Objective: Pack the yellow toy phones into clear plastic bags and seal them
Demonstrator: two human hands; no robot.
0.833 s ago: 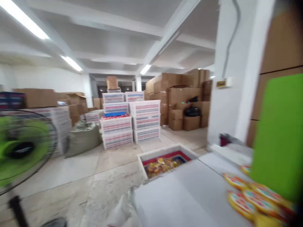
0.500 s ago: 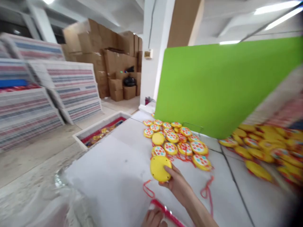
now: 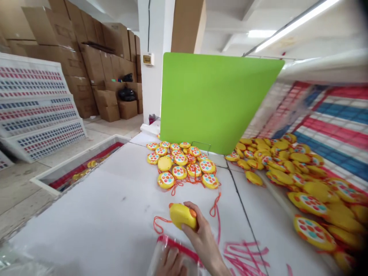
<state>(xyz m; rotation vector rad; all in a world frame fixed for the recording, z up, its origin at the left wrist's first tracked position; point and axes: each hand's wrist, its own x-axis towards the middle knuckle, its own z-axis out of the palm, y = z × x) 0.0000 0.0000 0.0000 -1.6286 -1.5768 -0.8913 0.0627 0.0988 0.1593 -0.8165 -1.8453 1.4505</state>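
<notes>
My right hand (image 3: pixel 202 234) grips a rounded yellow toy (image 3: pixel 183 216) with orange nubs, tilted so its side faces me. An orange cord loop (image 3: pixel 157 225) trails from it to the left. Just below, my left hand (image 3: pixel 172 264) has its fingers together on a clear plastic bag (image 3: pixel 155 257) with a red-pink top edge (image 3: pixel 179 245). Whether those fingers are in the bag or on top of it, I cannot tell. Ahead lies a cluster of similar toys (image 3: pixel 179 172), most showing white faces with coloured dots; one yellow back (image 3: pixel 165 163) is turned up.
A big heap of the same toys (image 3: pixel 276 161) spreads along the right. Behind the cluster stands a green panel (image 3: pixel 207 103). At the left table edge is a low white crate (image 3: pixel 43 182). Stacked crates (image 3: pixel 40 107) and cardboard boxes (image 3: pixel 106 65) stand beyond. Pink scribbles (image 3: pixel 244 257) mark the white table (image 3: pixel 100 214).
My view has swung to the right. The toy in my right hand has turned from its flat yellow back to its side, and it sits closer to the bag's edge. My left hand stays at the bag.
</notes>
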